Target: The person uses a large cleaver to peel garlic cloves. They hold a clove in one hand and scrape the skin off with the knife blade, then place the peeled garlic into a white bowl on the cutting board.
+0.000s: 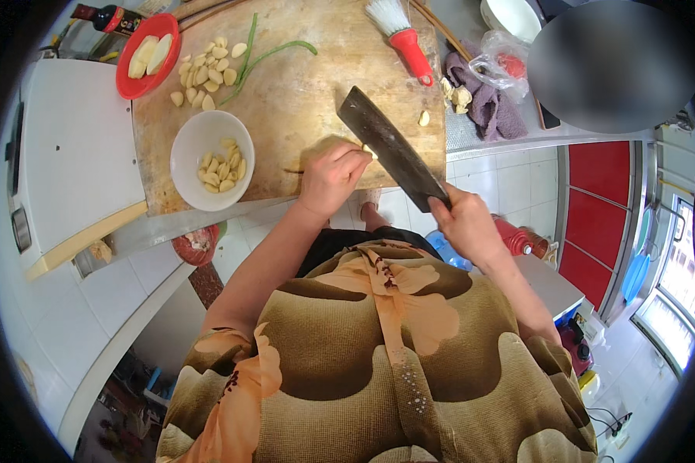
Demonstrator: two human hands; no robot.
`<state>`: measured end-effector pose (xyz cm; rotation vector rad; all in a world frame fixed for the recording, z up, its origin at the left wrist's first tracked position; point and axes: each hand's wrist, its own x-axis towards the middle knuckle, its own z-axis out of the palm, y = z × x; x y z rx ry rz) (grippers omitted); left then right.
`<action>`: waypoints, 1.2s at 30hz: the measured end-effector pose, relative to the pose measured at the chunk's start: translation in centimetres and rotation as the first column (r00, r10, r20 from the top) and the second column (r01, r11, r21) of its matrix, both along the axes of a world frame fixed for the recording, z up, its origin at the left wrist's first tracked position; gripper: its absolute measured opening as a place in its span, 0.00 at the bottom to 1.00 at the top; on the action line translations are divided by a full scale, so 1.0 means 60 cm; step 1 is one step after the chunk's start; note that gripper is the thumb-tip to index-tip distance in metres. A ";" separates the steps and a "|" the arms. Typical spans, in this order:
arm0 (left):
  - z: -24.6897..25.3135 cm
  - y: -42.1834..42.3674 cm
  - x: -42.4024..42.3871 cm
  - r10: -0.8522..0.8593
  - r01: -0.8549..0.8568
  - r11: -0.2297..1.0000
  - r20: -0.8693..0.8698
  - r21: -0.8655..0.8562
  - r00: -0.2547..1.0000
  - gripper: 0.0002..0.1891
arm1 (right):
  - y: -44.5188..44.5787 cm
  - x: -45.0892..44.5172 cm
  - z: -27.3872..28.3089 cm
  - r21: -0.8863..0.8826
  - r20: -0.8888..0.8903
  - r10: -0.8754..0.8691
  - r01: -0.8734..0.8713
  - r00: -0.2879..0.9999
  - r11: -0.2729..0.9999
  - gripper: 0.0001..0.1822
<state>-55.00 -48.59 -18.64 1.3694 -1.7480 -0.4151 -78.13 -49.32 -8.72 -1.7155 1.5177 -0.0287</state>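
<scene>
My right hand [468, 223] grips the handle end of a broad cleaver [391, 147], its dark blade slanting up and left over the wooden cutting board [301, 98]. Close against the blade, the fingertips of my left hand [335, 176] pinch a garlic clove [368, 151]. Peeled cloves [223, 171] lie in a white bowl [185, 173] at the board's left front. Behind that bowl is a loose pile of garlic cloves [208, 72] beside green stalks [249, 63]. One more clove [424, 118] lies alone near the right edge of the board.
A red plastic dish [128, 87] with pale pieces stands back left, near a dark bottle [113, 20]. A brush with a red handle [412, 55] lies on the board. To the right are garlic skins [459, 98], a purple cloth [492, 113], a plastic bag [501, 66] and a white bowl [512, 17].
</scene>
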 end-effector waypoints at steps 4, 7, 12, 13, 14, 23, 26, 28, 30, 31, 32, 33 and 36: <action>-0.001 0.004 0.000 0.019 -0.019 1.000 -0.001 0.009 1.000 0.04 | 0.002 0.010 -0.016 0.014 0.053 -0.111 0.110 0.992 0.994 0.10; -0.005 -0.002 0.003 0.003 -0.003 0.999 -0.012 -0.045 1.000 0.04 | 0.006 0.004 -0.006 -0.038 0.088 -0.125 0.129 0.988 0.991 0.10; 0.002 0.004 0.002 0.007 -0.006 1.000 -0.034 0.017 0.999 0.06 | 0.005 0.001 0.015 -0.094 -0.001 -0.016 0.016 1.000 0.995 0.09; 0.004 0.004 0.002 0.011 -0.010 1.000 -0.039 0.025 0.999 0.06 | 0.006 0.001 0.015 -0.107 -0.002 -0.014 0.014 1.000 0.994 0.09; 0.004 0.003 0.001 0.006 -0.005 1.000 -0.040 0.022 0.999 0.06 | 0.006 0.001 0.016 -0.119 -0.003 -0.012 0.011 1.000 0.993 0.09; -0.001 0.001 0.002 -0.003 0.003 1.000 -0.025 0.002 1.000 0.06 | 0.010 -0.008 0.015 -0.086 0.019 -0.031 0.033 0.999 0.996 0.09; -0.003 0.002 0.002 -0.005 0.005 1.000 -0.027 0.002 1.000 0.06 | 0.005 -0.001 0.023 -0.048 0.009 -0.062 0.062 0.998 0.997 0.09; -0.002 0.006 0.002 0.006 -0.005 1.000 -0.033 0.030 0.999 0.06 | 0.002 0.002 0.028 -0.022 -0.014 -0.043 0.043 0.999 0.999 0.09; 0.000 0.003 0.000 -0.010 0.011 1.000 -0.054 0.026 0.999 0.06 | 0.002 0.002 0.027 -0.024 -0.020 -0.030 0.030 0.999 0.999 0.09; 0.000 0.002 0.001 -0.016 0.018 1.000 -0.062 0.025 0.998 0.05 | 0.004 0.000 0.023 -0.039 -0.015 -0.027 0.027 1.000 0.999 0.10; -0.001 0.002 0.003 -0.016 0.017 1.000 -0.048 0.023 0.999 0.05 | 0.006 -0.001 0.020 -0.054 -0.009 -0.024 0.024 1.000 0.998 0.10; -0.001 0.002 0.003 -0.016 0.017 1.000 -0.037 0.020 0.999 0.05 | 0.006 -0.001 0.018 -0.057 -0.014 -0.020 0.020 1.000 0.998 0.10; -0.002 0.005 0.001 -0.009 0.011 0.999 -0.052 0.037 0.999 0.05 | 0.007 -0.001 0.016 -0.030 -0.012 -0.025 0.025 1.000 0.999 0.10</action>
